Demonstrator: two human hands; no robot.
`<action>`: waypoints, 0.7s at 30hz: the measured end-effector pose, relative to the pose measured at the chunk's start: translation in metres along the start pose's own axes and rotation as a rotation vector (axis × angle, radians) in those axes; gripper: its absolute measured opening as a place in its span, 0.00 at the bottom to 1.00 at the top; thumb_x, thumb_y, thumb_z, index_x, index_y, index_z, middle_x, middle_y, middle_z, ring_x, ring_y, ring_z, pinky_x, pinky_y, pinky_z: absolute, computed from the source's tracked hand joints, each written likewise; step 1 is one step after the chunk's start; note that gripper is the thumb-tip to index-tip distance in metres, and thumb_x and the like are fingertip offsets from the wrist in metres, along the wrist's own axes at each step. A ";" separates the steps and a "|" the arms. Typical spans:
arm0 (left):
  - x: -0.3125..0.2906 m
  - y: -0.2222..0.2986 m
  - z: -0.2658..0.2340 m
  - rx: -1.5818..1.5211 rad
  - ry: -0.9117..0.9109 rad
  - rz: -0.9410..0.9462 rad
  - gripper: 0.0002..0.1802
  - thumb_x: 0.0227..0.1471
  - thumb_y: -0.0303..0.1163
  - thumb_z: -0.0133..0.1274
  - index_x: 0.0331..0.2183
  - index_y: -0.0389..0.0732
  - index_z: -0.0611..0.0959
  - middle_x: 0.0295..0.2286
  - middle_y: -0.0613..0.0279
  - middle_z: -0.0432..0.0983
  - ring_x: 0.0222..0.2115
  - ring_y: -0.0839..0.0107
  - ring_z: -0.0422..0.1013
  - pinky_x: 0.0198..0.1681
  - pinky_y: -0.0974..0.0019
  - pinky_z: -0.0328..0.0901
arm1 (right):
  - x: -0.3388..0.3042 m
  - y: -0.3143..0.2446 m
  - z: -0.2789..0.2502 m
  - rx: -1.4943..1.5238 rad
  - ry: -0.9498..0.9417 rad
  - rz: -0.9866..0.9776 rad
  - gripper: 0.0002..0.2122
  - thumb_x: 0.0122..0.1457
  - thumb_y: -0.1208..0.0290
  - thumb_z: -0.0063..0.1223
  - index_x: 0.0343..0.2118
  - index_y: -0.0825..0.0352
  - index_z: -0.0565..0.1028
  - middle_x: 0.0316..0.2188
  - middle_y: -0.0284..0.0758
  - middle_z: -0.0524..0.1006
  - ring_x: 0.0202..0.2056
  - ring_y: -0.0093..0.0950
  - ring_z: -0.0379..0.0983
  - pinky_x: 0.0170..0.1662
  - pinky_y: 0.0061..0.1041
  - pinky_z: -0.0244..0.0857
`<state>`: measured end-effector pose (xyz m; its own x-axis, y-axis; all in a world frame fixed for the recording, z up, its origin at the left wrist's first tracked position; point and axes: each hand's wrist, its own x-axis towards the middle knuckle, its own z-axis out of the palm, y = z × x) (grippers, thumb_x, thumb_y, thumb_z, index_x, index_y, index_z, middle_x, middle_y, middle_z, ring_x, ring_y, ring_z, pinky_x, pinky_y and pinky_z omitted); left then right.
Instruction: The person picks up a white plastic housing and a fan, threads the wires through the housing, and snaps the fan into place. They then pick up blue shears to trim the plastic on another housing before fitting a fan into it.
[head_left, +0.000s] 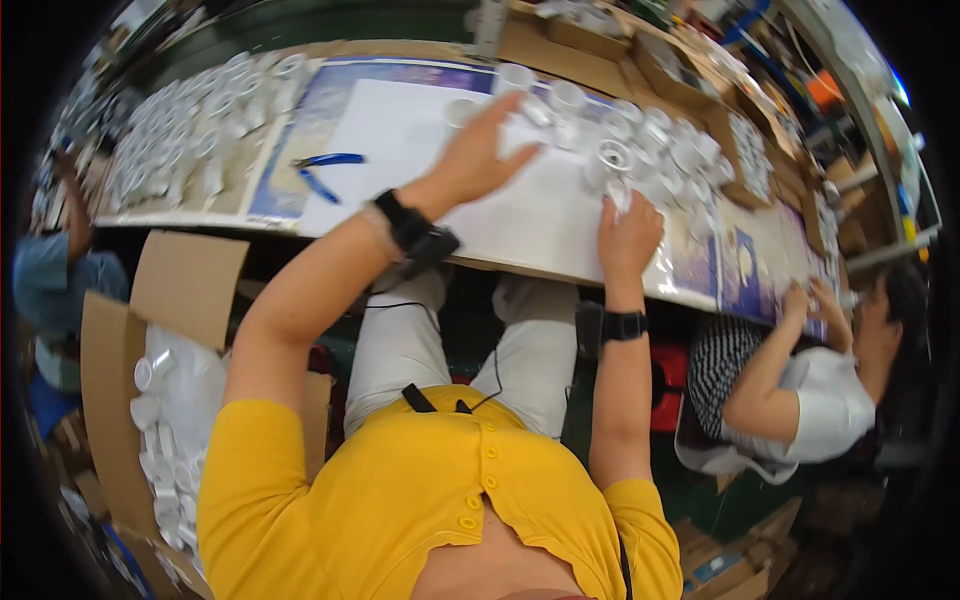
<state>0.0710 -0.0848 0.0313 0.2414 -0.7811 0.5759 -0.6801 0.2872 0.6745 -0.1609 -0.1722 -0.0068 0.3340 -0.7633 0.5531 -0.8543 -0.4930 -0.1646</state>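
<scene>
My left hand [480, 160] reaches over the white sheet [385, 140] on the table, thumb and fingers spread, holding nothing. Its fingertips are close to some round white plastic parts [515, 78] at the far edge of the sheet; whether they touch is blurred. My right hand [632, 240] is closed round the stem of a white plastic part [613, 158] with a round ringed head. Behind and beside it lies a loose cluster of similar white parts [690, 150]. Blue-handled nippers [335, 162] lie on the sheet to the left, their handles apart.
Many white parts [205, 125] cover the table's left end. Cardboard boxes [640, 65] stand at the back right. A carton [110, 350] of white parts sits at my lower left. A co-worker [810, 390] sits at the right, and another person [70, 270] is at the left.
</scene>
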 end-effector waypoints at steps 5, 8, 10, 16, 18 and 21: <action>0.012 0.037 0.000 -0.231 -0.075 -0.385 0.51 0.44 0.49 0.61 0.57 0.34 0.52 0.48 0.41 0.65 0.42 0.57 0.71 0.40 0.60 0.69 | 0.016 -0.075 -0.020 0.165 0.194 -0.267 0.22 0.47 0.67 0.60 0.46 0.66 0.69 0.39 0.42 0.73 0.41 0.41 0.67 0.43 0.37 0.59; 0.024 0.016 -0.017 -0.407 0.150 -0.471 0.49 0.43 0.49 0.63 0.54 0.32 0.54 0.44 0.44 0.68 0.37 0.63 0.73 0.31 0.64 0.71 | 0.022 -0.123 -0.022 0.249 0.221 -0.388 0.23 0.47 0.69 0.60 0.47 0.66 0.68 0.40 0.40 0.72 0.42 0.40 0.67 0.44 0.37 0.59; 0.029 0.005 -0.034 -0.411 0.181 -0.517 0.49 0.43 0.49 0.63 0.53 0.32 0.55 0.42 0.47 0.69 0.36 0.64 0.73 0.28 0.66 0.70 | 0.028 -0.145 -0.021 0.299 0.224 -0.461 0.24 0.46 0.71 0.61 0.48 0.66 0.68 0.41 0.38 0.72 0.44 0.39 0.67 0.46 0.37 0.58; 0.044 -0.105 -0.145 0.172 0.319 -0.495 0.41 0.40 0.51 0.63 0.47 0.32 0.68 0.38 0.44 0.75 0.38 0.58 0.74 0.38 0.63 0.70 | 0.006 -0.153 -0.026 0.571 0.153 -0.540 0.23 0.47 0.73 0.59 0.48 0.64 0.68 0.42 0.36 0.72 0.45 0.37 0.66 0.53 0.39 0.53; 0.047 -0.150 -0.180 0.503 0.258 -0.372 0.39 0.41 0.52 0.61 0.47 0.33 0.71 0.41 0.44 0.74 0.42 0.52 0.71 0.46 0.60 0.66 | -0.002 -0.147 -0.021 0.595 0.072 -0.525 0.20 0.47 0.74 0.58 0.46 0.63 0.70 0.42 0.35 0.72 0.44 0.35 0.67 0.57 0.40 0.50; 0.056 -0.204 -0.202 0.736 0.065 -0.230 0.35 0.45 0.49 0.57 0.52 0.42 0.70 0.45 0.44 0.71 0.44 0.48 0.69 0.47 0.54 0.65 | -0.008 -0.136 -0.017 0.572 0.001 -0.545 0.16 0.48 0.74 0.57 0.42 0.62 0.72 0.42 0.34 0.72 0.43 0.34 0.67 0.57 0.42 0.49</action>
<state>0.3631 -0.0747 0.0192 0.4572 -0.7359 0.4993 -0.8873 -0.3390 0.3128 -0.0546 -0.0919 0.0248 0.6459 -0.3523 0.6773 -0.2327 -0.9358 -0.2648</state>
